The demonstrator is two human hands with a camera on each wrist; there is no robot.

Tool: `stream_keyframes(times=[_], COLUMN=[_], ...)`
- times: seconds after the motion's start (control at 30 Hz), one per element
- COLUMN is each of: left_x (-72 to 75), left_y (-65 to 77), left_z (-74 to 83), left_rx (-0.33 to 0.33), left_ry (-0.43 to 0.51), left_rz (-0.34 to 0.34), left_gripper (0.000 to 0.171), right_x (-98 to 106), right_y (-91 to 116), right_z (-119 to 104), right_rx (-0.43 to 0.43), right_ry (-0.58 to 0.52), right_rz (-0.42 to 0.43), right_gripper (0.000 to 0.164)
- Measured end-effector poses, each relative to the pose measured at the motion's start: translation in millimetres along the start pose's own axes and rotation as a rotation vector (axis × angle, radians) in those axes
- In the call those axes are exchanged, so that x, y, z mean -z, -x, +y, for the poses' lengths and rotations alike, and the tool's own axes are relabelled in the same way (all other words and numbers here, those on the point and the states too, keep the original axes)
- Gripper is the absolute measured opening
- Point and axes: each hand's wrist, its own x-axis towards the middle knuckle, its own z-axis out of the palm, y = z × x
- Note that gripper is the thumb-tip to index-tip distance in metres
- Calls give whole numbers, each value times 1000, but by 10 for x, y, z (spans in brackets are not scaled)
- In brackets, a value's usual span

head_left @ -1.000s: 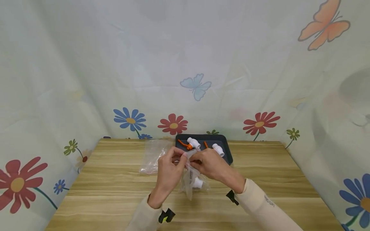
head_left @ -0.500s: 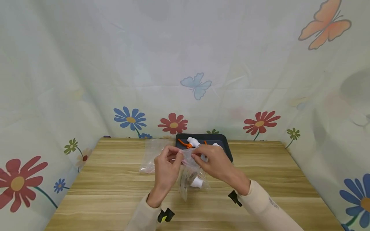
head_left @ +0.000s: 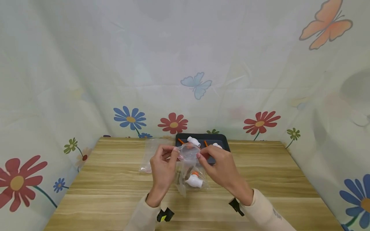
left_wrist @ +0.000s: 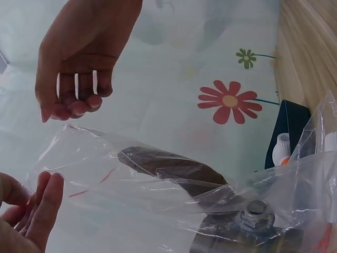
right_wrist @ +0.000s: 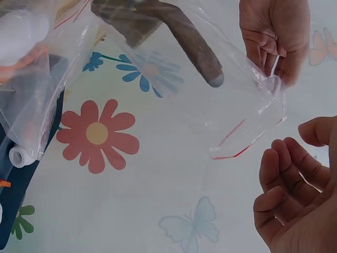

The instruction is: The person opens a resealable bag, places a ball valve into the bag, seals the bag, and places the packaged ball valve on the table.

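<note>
My left hand [head_left: 163, 170] pinches one side of the mouth of a clear zip bag [head_left: 189, 152] with red lines along its rim. The mouth gapes round. My right hand [right_wrist: 303, 195] is at the opposite side; in the right wrist view its thumb and fingers are spread, just off the rim. A white valve [head_left: 195, 181] with an orange part lies in the lower bag. Beside it is a metal piece [left_wrist: 256, 215] with a nut and a long dark brown handle [right_wrist: 196, 45]. The bag hangs over the wooden table, tilted in the wrist views.
Behind the hands stands a dark tray [head_left: 222, 139] with white valves [head_left: 193, 141] with orange handles. Another clear plastic bag [head_left: 148, 154] lies flat on the wooden table [head_left: 115, 186] to the left. A flowered curtain [head_left: 150, 64] rises at the table's back edge.
The hands have moved apart and the bag's mouth has widened from pinched to round. The right hand has shifted right. More of the white valve, with its orange part, now shows in the bag.
</note>
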Motion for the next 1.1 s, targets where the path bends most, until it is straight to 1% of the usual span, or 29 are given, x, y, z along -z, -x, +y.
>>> stream_keyframes(times=[0.1, 0.23, 0.33, 0.57, 0.8, 0.93, 1.1], left_x=[9, 12, 9, 9, -2, -6, -6], left_y=[-3, -3, -2, -2, 10, 20, 33], left_z=[7, 9, 14, 22, 12, 2, -3], left_rx=[-4, -3, -5, -29, -41, -49, -48], left_ry=[11, 9, 3, 8, 1, 4, -1], left_rz=[16, 25, 27, 21, -6, -27, -43], left_gripper=[8, 9, 9, 9, 8, 7, 8], right_x=[-39, -107, -157, -210, -233, -253, -279], right_y=[37, 79, 97, 92, 86, 88, 93], right_z=[-11, -30, -42, -60, -41, -26, -17], right_rx=[-46, -123, -153, -126, -208, -172, -104], right_ry=[23, 66, 68, 29, 17, -8, 11], right_rz=[-35, -105, -135, -110, -106, -118, -117], right_gripper=[7, 13, 15, 10, 15, 9, 7])
